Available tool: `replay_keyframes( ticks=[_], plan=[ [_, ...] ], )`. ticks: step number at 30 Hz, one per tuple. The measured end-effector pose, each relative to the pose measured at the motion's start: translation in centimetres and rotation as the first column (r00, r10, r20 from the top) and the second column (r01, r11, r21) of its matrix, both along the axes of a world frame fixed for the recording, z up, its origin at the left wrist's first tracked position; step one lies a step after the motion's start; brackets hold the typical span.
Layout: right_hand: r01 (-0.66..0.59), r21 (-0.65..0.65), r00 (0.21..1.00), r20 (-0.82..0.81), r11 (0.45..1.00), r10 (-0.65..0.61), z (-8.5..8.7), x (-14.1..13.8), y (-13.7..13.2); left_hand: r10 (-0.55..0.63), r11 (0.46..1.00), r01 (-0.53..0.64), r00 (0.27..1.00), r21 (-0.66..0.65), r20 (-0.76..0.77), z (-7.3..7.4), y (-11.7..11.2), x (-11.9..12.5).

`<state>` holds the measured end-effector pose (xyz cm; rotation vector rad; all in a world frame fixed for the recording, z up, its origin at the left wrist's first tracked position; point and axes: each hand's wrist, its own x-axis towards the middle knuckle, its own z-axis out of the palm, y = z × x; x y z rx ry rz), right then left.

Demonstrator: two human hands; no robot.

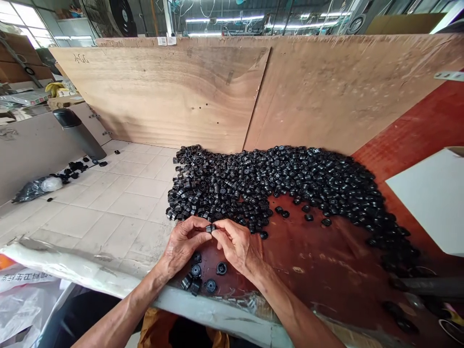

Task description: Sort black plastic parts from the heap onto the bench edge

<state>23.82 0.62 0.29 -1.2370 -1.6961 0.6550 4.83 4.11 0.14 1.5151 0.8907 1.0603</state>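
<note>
Between the fingertips of both hands is a small black round plastic part (210, 228). My left hand (184, 241) pinches it from one side, and my right hand (235, 241) pinches it from the other. Just beyond my fingers spreads a large heap of similar black plastic parts (232, 179). Below my hands, near the table's front edge, lie several loose parts, among them one ring-shaped part (221, 268) and one disc-like part (210, 285). The fingers cover much of the held part.
A plywood board (174, 92) stands behind the heap. On the left, a dark thermos bottle (79, 133) stands on the tiled surface (123, 193) near a black plastic bag (32, 189) and scattered black pieces. A white box (431, 198) is at the right, above the reddish-brown sheet (300, 251).
</note>
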Motion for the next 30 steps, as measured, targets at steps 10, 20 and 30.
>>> replay_keyframes(
  ticks=[10, 20, 30],
  plan=[
    [0.084, -0.112, 0.996, 0.016, 0.990, -0.083, 0.8, -0.3, -0.1, 0.009, 0.999, -0.008, 1.000, 0.050, -0.025, -0.5, 0.2, 0.1],
    [0.103, -0.097, 0.991, 0.099, 0.990, -0.094, 0.0, 0.1, 0.1, 0.006, 0.993, 0.004, 0.996, 0.118, -0.085, -0.8, 0.4, -0.1],
    [-0.001, -0.250, 0.981, -0.188, 0.968, -0.048, -0.3, -0.8, 0.4, 0.079, 0.925, -0.010, 0.983, 0.381, -0.166, -1.4, 0.5, -0.4]
  ],
)
